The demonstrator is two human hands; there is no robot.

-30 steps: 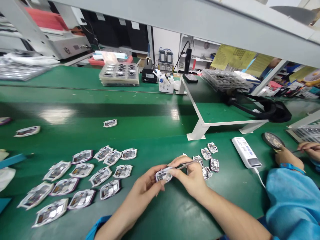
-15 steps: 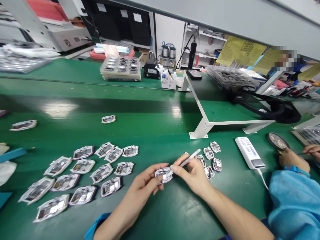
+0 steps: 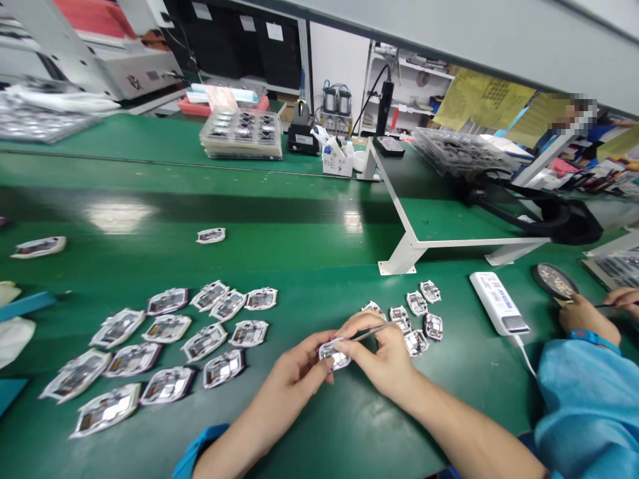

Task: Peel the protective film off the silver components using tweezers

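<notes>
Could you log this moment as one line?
left hand: holds small electronic module | right hand: holds slim tool toward module

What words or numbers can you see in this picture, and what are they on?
Nothing can be read for sure, so there is nothing to quote.
White corded box: blue print on its label, too small to read.
Yellow sheets: printed, too blurred to read.
White desk box: handwriting, too blurred to read.
White labels on black panels: too small to read.
</notes>
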